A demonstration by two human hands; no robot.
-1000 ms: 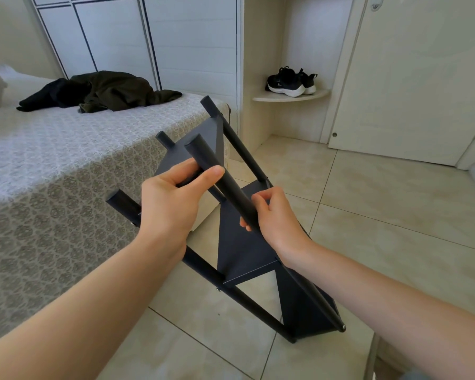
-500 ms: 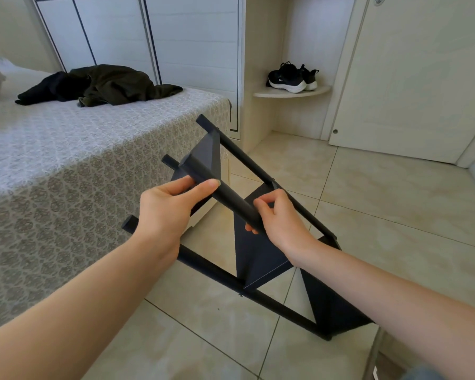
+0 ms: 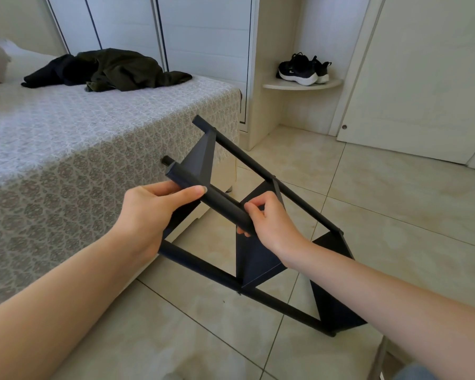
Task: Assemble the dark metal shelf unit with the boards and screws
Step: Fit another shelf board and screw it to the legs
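**Shelf unit (image 3: 258,259): tilted, two-hand hold**

Head view: the shelf unit, matte dark round tubes joining flat panels, leans over glossy floor tiles (image 3: 395,201) beside the patterned bed (image 3: 66,149). The left hand (image 3: 148,212) grips the upper tube (image 3: 220,200); the right hand (image 3: 272,223) pinches the same tube lower down.

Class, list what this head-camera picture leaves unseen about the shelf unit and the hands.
Head view throughout.
1. Near end of the tube and any joint there: hidden by the right hand.
2. Upper end of the shelf unit lower rail: behind the left hand.
3. Blue-grey object, bottom right: cut off by the edge.
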